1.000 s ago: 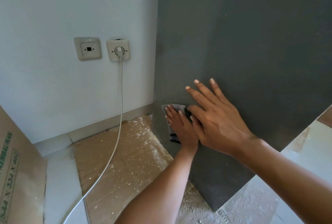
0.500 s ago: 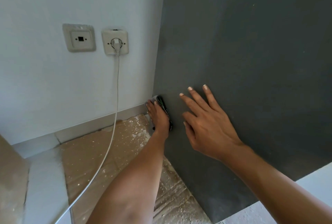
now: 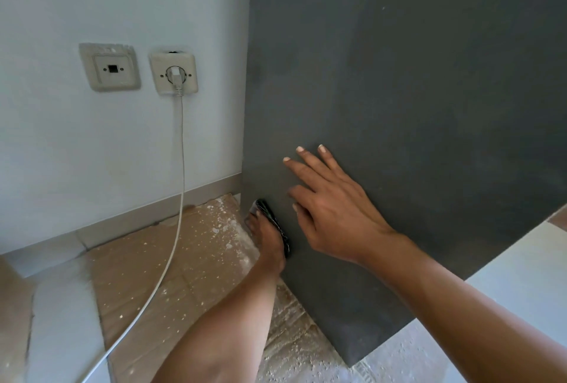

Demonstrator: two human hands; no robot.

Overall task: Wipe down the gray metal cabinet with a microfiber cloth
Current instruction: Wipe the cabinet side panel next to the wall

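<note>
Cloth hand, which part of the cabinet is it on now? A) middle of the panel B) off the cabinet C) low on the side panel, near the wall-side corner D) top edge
C: the left hand presses the cloth low on the gray cabinet, near its wall-side corner.

Left hand [image 3: 267, 236] presses dark microfiber cloth [image 3: 274, 223] flat against gray metal cabinet [image 3: 399, 91], low; right hand [image 3: 331, 207] flat on panel.

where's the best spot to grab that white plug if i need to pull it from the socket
Pinch the plug by its white body, coming straight at the wall, not by the cord. It sits recessed in the socket, with the cord hanging from its lower end.
</note>
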